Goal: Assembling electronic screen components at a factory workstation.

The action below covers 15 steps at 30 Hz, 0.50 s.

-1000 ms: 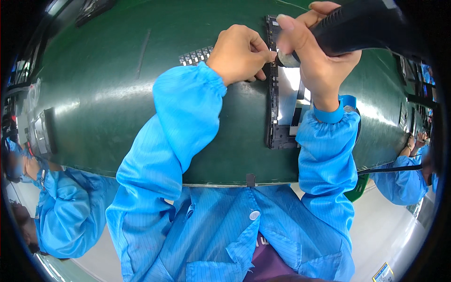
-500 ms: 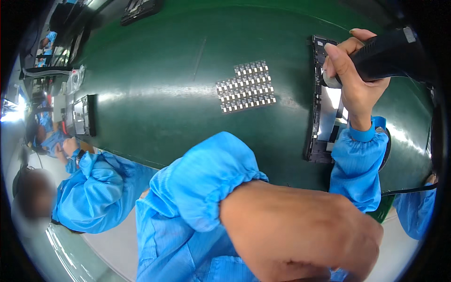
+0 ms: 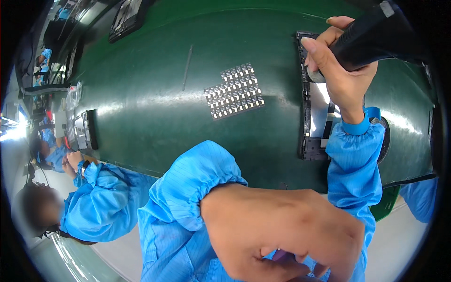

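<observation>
My right hand [image 3: 345,77] is closed around a thick black hand tool [image 3: 373,42] with a rounded grey end. That end is over the upper part of a long black frame [image 3: 307,127] with a shiny silver panel, lying on the green table [image 3: 155,127]. Close to the camera, my left hand [image 3: 282,225] is bent over in front of my body, its fingers curled together. Something small and purple [image 3: 282,255] shows between those fingers, mostly hidden. On the table left of the frame lies a block of small dark parts [image 3: 235,91] with white squares, set in rows.
A thin dark strip [image 3: 188,68] lies beyond the small parts. Another dark frame [image 3: 127,19] is at the far left, and a further one [image 3: 85,130] sits at the left edge near a co-worker's blue sleeve [image 3: 101,202]. A round black object [image 3: 385,141] is beside my right forearm.
The whole view has shifted slightly, moving the table things leftward. My left hand has turned a little, and the purple thing between its fingers now shows. My right hand still holds the black tool.
</observation>
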Tool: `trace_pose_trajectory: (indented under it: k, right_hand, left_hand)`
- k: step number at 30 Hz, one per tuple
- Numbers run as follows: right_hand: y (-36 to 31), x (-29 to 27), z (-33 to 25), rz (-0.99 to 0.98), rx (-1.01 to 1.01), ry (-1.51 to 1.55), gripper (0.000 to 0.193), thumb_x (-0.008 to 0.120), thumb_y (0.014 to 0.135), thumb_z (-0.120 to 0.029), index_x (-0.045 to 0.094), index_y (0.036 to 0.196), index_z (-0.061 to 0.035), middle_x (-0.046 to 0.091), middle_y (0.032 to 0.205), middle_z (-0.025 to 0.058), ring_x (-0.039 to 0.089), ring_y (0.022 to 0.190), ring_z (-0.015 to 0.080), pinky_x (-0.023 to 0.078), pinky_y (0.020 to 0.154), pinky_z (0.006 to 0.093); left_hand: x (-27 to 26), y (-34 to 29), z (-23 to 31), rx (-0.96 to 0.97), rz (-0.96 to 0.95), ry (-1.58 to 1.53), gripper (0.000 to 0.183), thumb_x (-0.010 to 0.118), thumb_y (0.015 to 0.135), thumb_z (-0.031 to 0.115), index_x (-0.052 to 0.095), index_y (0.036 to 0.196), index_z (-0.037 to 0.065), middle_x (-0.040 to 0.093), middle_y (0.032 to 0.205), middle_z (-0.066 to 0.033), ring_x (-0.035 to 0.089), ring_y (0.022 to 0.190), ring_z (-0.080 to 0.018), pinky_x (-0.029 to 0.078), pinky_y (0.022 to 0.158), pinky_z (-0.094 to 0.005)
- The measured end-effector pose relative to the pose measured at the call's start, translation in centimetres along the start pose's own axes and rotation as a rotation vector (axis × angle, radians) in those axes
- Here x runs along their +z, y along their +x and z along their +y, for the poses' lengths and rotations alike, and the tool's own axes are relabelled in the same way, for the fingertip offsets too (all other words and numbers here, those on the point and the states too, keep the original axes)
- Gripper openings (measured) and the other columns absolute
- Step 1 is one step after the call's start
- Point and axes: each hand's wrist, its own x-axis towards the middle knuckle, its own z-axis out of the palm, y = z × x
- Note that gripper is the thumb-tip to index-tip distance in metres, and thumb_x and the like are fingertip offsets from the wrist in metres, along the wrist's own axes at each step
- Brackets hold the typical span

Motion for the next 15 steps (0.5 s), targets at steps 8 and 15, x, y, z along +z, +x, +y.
trace_pose_trajectory:
  k: [8,15]
  right_hand:
    - [-0.1,0.9,-0.2,0.013,0.007,0.095,0.033,0.067,0.074,0.010,0.050,0.102,0.0026,0.057,0.064,0.0059,0.053,0.051,0.0100,0.044,0.049,0.0216]
    - [0.3,0.6,-0.8,0.009,-0.077,0.085,0.035,0.069,0.073,0.009,0.051,0.102,0.0024,0.057,0.062,0.0049,0.054,0.051,0.0100,0.043,0.047,0.0216]
  left_hand:
    - [-6.2,-3.5,4.9,0.015,0.120,1.580,0.014,0.068,0.074,0.006,0.065,0.088,0.003,0.064,0.088,-0.0091,0.063,0.075,-0.0236,0.051,0.062,-0.0298]
    - [-13.8,-6.7,5.5,0.010,1.195,1.945,0.033,0.080,0.063,0.011,0.065,0.091,0.001,0.060,0.081,-0.0040,0.045,0.057,-0.0102,0.039,0.050,-0.0232]
